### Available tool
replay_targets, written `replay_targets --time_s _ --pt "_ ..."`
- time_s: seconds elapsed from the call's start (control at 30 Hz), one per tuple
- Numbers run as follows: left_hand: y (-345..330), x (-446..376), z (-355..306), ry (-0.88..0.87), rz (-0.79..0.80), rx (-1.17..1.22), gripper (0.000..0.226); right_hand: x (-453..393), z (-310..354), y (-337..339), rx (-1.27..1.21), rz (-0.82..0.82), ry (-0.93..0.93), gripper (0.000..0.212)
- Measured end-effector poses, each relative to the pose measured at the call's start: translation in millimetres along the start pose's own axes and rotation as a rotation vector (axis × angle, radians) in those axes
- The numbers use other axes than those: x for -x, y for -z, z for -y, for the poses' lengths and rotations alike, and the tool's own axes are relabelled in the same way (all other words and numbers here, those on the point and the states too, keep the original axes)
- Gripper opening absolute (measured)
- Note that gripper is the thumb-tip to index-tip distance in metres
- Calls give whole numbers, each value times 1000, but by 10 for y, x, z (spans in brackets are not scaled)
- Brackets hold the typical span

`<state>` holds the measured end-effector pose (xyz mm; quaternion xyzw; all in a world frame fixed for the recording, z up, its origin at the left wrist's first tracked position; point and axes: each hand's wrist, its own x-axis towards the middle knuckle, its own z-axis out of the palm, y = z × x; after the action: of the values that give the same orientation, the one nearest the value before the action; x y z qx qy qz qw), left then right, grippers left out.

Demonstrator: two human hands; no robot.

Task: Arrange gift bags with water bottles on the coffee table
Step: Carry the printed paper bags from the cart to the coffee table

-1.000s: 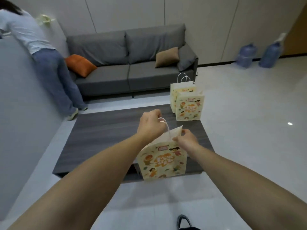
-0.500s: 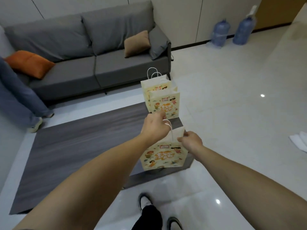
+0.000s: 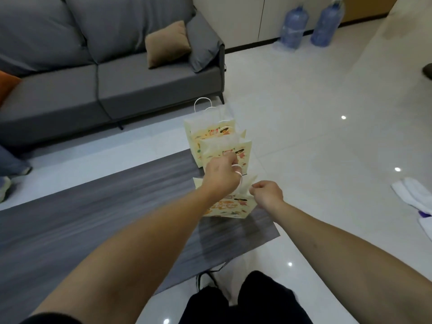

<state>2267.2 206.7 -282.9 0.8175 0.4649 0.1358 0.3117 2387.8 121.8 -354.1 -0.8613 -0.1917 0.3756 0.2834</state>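
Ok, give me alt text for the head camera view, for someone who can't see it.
Two bare hands set a printed gift bag on the right end of a dark coffee table: the left hand grips its white handle, the right hand pinches its top edge. Two matching bags stand in a row just beyond it, with a grey sofa behind.

Grey sofa (image 3: 112,90) — tan cushion (image 3: 167,44); two water jugs (image 3: 293,26).

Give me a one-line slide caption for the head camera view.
Left hand gripping the handle and right hand pinching the rim of a third gift bag on the coffee table, beside two others.
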Motion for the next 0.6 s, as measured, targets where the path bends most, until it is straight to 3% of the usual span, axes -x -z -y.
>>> replay_targets --time_s 0.2,0.33,0.5,0.6 --pt "-111 -553 117 42 15 12 18 -568 279 32 -48 12 0 15" --pt "-177 -849 155 77 1 2 26 -1039 649 120 53 43 87 22" --pt "-361 -1073 240 166 46 -26 33 -1493 1370 123 231 69 384 61" --pt "-473 -1147 289 204 42 -33 34 -1673 1698 4 412 164 542 78"
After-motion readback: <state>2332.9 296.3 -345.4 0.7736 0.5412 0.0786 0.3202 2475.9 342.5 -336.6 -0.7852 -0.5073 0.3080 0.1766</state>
